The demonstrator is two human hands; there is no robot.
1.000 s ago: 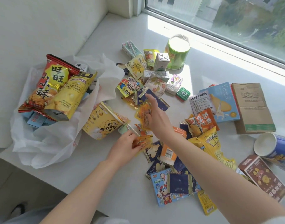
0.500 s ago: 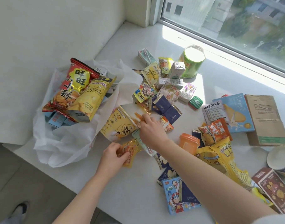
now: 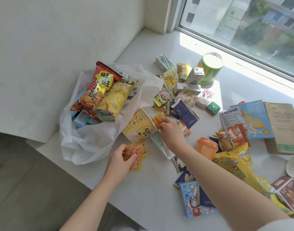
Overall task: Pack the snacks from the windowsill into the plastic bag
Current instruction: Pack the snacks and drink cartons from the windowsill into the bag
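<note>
White windowsill [image 3: 142, 194], smooth, lit by sun from the window [image 3: 253, 27] along its far edge; white wall at the left, grey floor below the near edge.

White plastic bag [image 3: 86, 140] lies open at the windowsill's left edge. In its mouth: 1 red chip bag [image 3: 97, 88], 1 yellow chip bag [image 3: 115, 100], several small blue boxes [image 3: 83, 118] beneath, count unclear.

Loose snacks spread from the middle to the right edge. Counted: 1 yellow paper cup [image 3: 139, 125] on its side, touching the bag's rim; 1 green canister [image 3: 209, 69] upright near the far edge; 1 orange tub [image 3: 207, 147]; 1 brown carton [image 3: 281, 127]; 1 pale blue box [image 3: 254, 119]; 1 small green tin [image 3: 213, 107]; 2 navy sachets [image 3: 184, 112] side by side. Smaller packets overlap too much to count.

Left hand [image 3: 121, 162], near the front edge just beside the bag, closed around a bunch of orange packets [image 3: 137, 154]. Right hand [image 3: 171, 130], at the cup's mouth, pinches 1 more orange packet [image 3: 158, 120] in its fingertips.
</note>
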